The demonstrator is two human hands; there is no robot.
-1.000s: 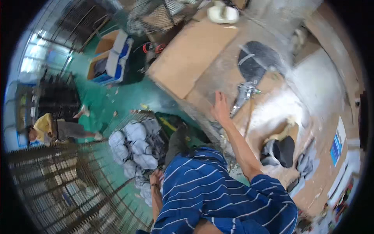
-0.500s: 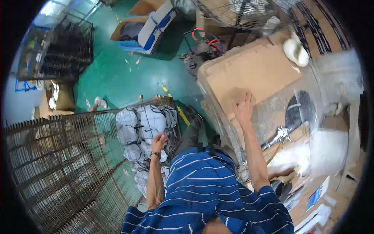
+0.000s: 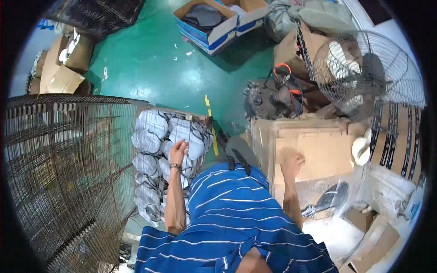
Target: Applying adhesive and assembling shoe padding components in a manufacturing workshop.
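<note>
Pale pieces (image 3: 151,123) in wire cage (image 3: 181,112), dark-filled carton (image 3: 199,40)

From my head, 1 wide fisheye view faces down, close over my shirt (image 3: 227,214), spanning my left hand (image 3: 178,152), right hand (image 3: 292,164) and the tabletop (image 3: 314,184)'s left edge.

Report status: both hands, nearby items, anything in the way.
Left hand half-curled over pale rounded pieces, contact unclear. Right hand blurred over cardboard sheet, grip unclear. Wire-guarded fan beyond, clear of both hands.
</note>
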